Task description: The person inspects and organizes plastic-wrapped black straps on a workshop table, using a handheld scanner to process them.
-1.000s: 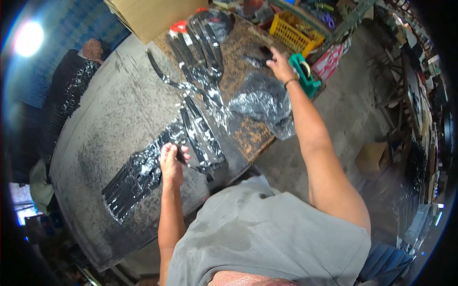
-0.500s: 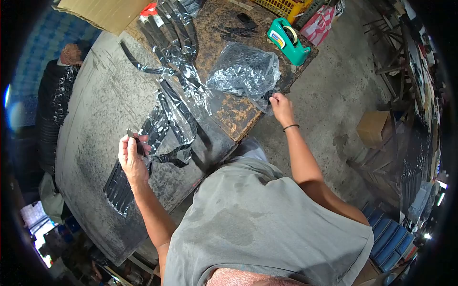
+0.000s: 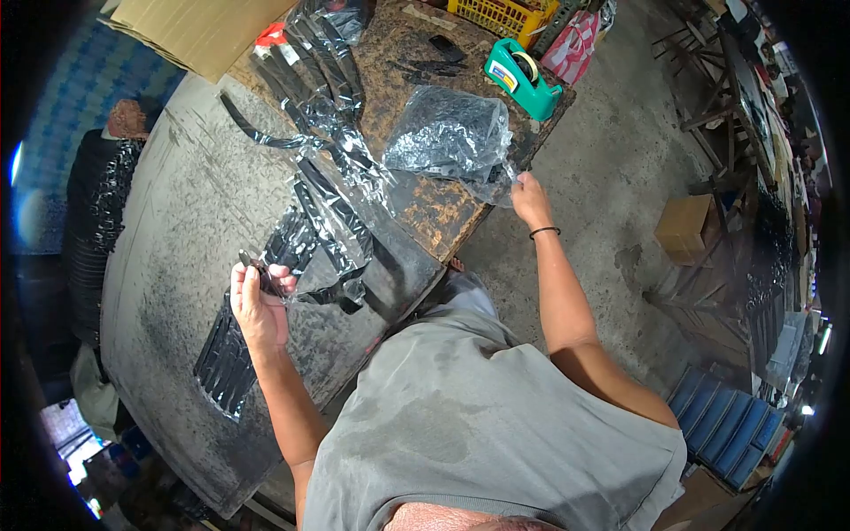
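My right hand (image 3: 533, 205) is closed on the near corner of a clear plastic bag (image 3: 450, 133) that has dark contents and lies crumpled at the table edge. Over the table's left part, my left hand (image 3: 258, 305) pinches a small dark piece whose kind I cannot make out, its tip poking up past the thumb. Just beyond that hand are black strips in clear plastic wrap (image 3: 336, 226). Under and beside the left wrist lies a flat wrapped bundle of black strips (image 3: 223, 363).
A green tape dispenser (image 3: 522, 80) stands near the far right table corner, with a yellow crate (image 3: 505, 19) behind it. More wrapped black strips (image 3: 310, 66) lie farther back beside a cardboard box (image 3: 204, 31). A small carton (image 3: 683, 228) rests on the floor at right.
My right hand has moved slightly right and down, still on the bag's corner. My left hand has shifted a little right and down, its fingers more spread. The whole view has shifted slightly.
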The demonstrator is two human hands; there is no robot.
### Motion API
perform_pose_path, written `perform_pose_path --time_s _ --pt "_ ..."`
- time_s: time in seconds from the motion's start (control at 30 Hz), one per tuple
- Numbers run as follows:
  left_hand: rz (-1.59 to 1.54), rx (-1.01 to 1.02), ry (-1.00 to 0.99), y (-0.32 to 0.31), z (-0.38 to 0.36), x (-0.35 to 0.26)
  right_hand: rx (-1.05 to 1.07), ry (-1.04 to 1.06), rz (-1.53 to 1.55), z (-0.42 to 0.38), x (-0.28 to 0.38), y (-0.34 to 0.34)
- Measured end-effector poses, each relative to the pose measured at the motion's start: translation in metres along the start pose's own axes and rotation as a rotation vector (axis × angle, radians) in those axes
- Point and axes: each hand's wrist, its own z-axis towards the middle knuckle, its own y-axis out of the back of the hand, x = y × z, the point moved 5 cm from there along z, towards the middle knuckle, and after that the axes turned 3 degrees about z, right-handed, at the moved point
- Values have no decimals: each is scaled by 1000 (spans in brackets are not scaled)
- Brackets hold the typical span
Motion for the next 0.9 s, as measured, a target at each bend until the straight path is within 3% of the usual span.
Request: perform_pose_path --time_s 0.07,0.13,0.17,0.2,0.27,0.33,0.4,0.47,0.5,0.6,0.67,0.77,0.9 --pt "-46 -28 -7 2 -4 -2 1 -82 18 -10 -9 4" --pt "-19 42 -42 7 -7 -7 51 -135 311 -30 -16 9" --pt "-43 83 -46 14 -7 -5 32 -65 553 -32 -33 -5" --pt "-32 40 -41 16 -9 -4 43 -47 553 -47 -22 -4" --pt "58 51 2 25 -8 3 97 -115 1055 -86 24 3" --pt "220 -12 37 18 -12 2 180 20 1175 -112 77 -1" --pt "183 76 49 13 -16 7 299 61 1229 -135 135 -11" --pt "168 153 87 9 -16 12 434 253 1392 -167 198 -20" --pt "168 164 80 7 -17 15 445 451 1373 -179 223 -20" --pt "43 291 16 0 -17 24 469 685 1136 -206 276 -18" --pt "-4 323 43 -6 -16 23 469 632 1103 -218 295 -17" --pt "-20 328 13 -10 -13 27 316 826 846 -222 304 -16" --pt "33 356 27 -5 -8 33 216 930 618 -223 307 -14"
